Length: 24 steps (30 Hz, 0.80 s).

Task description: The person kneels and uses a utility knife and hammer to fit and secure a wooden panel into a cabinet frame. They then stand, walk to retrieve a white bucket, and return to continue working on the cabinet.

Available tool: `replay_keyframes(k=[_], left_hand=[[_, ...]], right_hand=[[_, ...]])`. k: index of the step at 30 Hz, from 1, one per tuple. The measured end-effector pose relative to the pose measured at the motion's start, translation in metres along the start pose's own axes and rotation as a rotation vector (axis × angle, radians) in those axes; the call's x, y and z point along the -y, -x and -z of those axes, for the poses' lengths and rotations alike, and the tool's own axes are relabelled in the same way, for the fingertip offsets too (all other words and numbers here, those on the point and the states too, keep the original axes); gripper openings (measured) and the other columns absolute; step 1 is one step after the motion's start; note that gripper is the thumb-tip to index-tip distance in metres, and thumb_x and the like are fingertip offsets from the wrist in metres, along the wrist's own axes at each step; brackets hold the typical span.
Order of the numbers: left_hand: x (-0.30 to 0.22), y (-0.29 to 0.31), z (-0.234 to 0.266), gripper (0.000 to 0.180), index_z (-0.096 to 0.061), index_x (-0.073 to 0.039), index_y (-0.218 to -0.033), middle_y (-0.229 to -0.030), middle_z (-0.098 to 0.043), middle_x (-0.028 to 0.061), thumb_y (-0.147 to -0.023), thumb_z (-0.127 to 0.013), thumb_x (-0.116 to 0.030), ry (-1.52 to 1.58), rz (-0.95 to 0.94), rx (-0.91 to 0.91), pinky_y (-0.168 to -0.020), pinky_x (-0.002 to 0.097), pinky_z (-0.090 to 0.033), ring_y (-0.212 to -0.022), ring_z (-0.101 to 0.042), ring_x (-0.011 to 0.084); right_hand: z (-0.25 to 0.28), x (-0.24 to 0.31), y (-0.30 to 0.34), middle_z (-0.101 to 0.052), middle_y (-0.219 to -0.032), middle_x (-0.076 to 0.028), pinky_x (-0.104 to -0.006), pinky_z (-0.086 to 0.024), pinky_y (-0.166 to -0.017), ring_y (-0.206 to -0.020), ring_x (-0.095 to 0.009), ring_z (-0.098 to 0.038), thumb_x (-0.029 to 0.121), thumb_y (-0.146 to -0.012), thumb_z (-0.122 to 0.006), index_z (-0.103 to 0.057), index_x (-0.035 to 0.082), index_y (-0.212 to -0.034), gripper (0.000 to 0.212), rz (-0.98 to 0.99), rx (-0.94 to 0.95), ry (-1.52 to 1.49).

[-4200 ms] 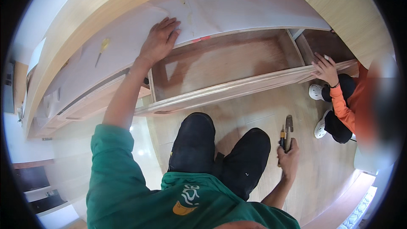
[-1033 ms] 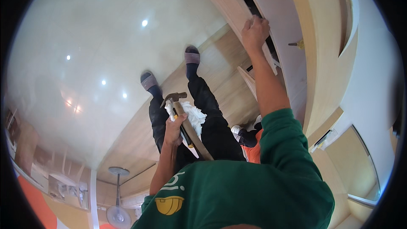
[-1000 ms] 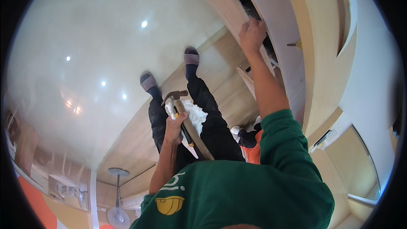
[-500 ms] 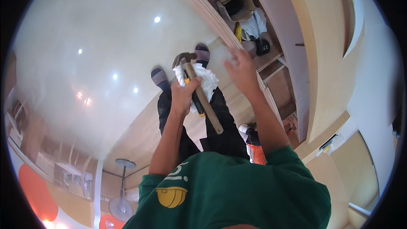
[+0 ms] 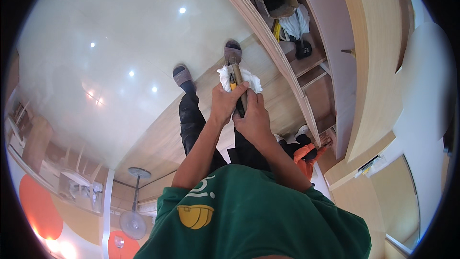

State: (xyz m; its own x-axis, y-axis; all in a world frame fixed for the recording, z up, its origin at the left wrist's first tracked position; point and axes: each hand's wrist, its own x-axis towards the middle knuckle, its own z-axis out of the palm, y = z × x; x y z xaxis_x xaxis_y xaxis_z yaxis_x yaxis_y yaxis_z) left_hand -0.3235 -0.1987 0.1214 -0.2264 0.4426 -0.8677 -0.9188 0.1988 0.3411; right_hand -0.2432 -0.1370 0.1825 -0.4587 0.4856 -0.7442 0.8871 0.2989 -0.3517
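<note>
My left hand (image 5: 225,104) is closed around a bundle in front of my legs: a hammer with a wooden handle (image 5: 238,73), a slim yellow-and-black hand tool (image 5: 233,85) and a crumpled white cloth (image 5: 251,79). The hammer points away from me, its head hard to tell from the shoe behind it. Closed round the near part of the hammer handle is my right hand (image 5: 254,119), close against the left. Fingers cover the handle's near end and part of the yellow-and-black tool.
At the right, an open low cabinet holds a torn cardboard box (image 5: 277,1), a white cloth (image 5: 294,23) and a black-ended tool (image 5: 303,49). Another person in orange (image 5: 303,156) is low beside it. A round-based metal stand (image 5: 136,201) is at the lower left.
My right hand has come in from the cabinet side and closed on the hammer handle. The bundle has shifted right, and the person in orange shows more.
</note>
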Motion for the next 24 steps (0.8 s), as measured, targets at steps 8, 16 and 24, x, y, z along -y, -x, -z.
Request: replay_keyframes(k=[8,16,24], left_hand=[[0.006,-0.002,0.010,0.028,-0.062,0.000,-0.105,-0.090,-0.065,0.0022,-0.084,-0.076,-0.014,-0.058,-0.045,0.055,-0.069,0.0268,-0.051,-0.077,-0.060,0.0092],[0.001,0.018,0.006,0.025,-0.063,0.001,-0.105,-0.090,-0.067,0.0032,-0.089,-0.070,-0.017,-0.063,0.044,0.000,-0.070,0.0284,-0.052,-0.077,-0.062,0.0105],[0.040,0.061,0.092,0.025,-0.060,0.001,-0.114,-0.101,-0.067,0.0106,-0.091,-0.061,-0.008,0.196,0.198,-0.314,-0.076,0.0349,-0.057,-0.086,-0.068,0.0210]], right_hand=[[0.011,-0.033,-0.018,-0.057,-0.109,-0.027,-0.0472,-0.049,-0.086,-0.099,-0.044,-0.059,0.012,-0.071,-0.068,-0.032,-0.002,-0.134,0.075,0.082,0.180,-0.318],[0.054,-0.035,-0.018,-0.060,-0.097,-0.010,-0.0284,-0.053,-0.070,-0.078,-0.017,-0.063,0.008,-0.073,-0.066,-0.041,-0.002,-0.129,0.062,-0.091,0.399,-0.889],[0.143,-0.070,-0.030,-0.060,-0.085,-0.006,-0.0262,-0.051,-0.054,-0.064,-0.013,-0.060,0.005,-0.071,-0.073,-0.048,0.001,-0.120,0.055,-0.189,0.353,-0.955]])
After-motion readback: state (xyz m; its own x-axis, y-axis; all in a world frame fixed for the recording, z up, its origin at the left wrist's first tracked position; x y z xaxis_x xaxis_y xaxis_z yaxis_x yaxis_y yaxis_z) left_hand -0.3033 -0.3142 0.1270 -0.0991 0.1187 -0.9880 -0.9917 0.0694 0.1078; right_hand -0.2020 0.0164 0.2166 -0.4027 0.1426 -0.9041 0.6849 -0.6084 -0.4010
